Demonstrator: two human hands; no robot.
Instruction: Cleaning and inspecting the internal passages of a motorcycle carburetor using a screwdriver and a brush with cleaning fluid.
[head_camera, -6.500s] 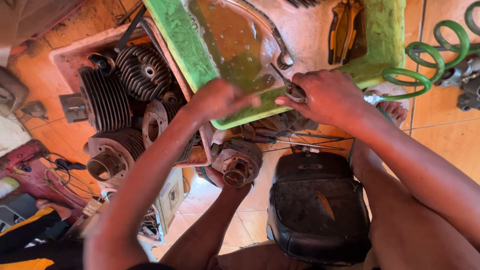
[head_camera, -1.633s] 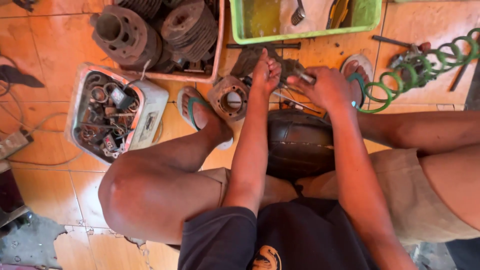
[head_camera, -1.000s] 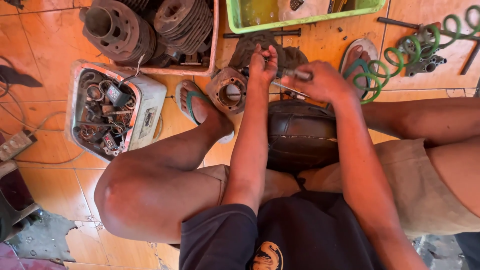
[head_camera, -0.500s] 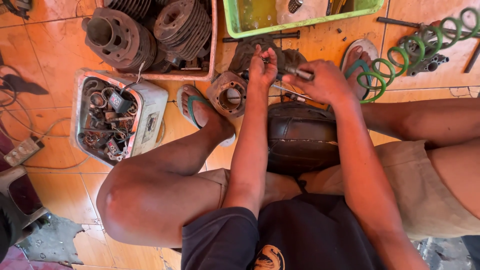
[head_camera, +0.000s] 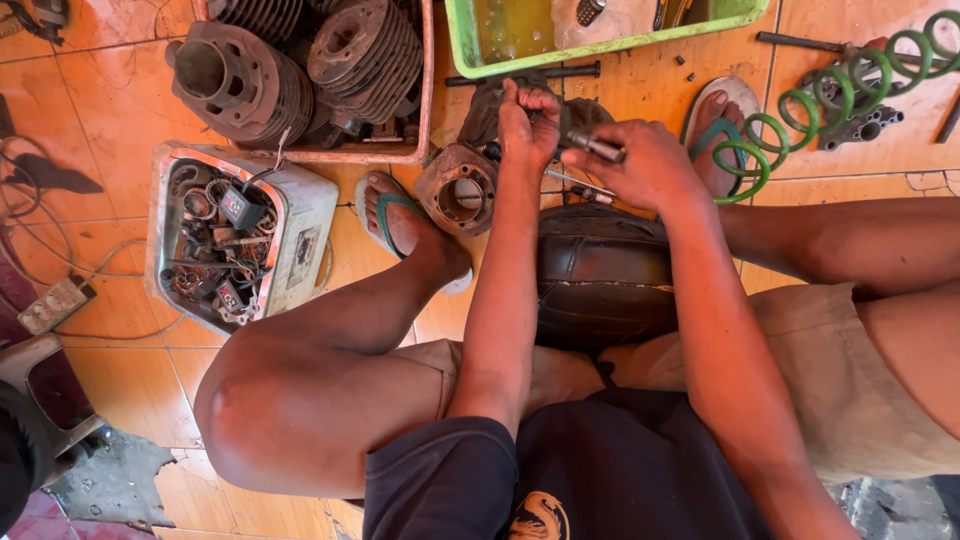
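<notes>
Knees wide, person sits low over a dark rounded seat (head_camera: 603, 275). For this step, keep the wrists steady & the tool square on the part. Right hand (head_camera: 645, 165) is closed round a small metal tool (head_camera: 592, 147); left hand (head_camera: 527, 120), fingers curled tight, pinches a dark engine part (head_camera: 500, 108) on the floor. Beside it lies a rusty cylinder (head_camera: 457, 188); beyond, a green tray (head_camera: 470, 55) & green springs (head_camera: 800, 110).
</notes>
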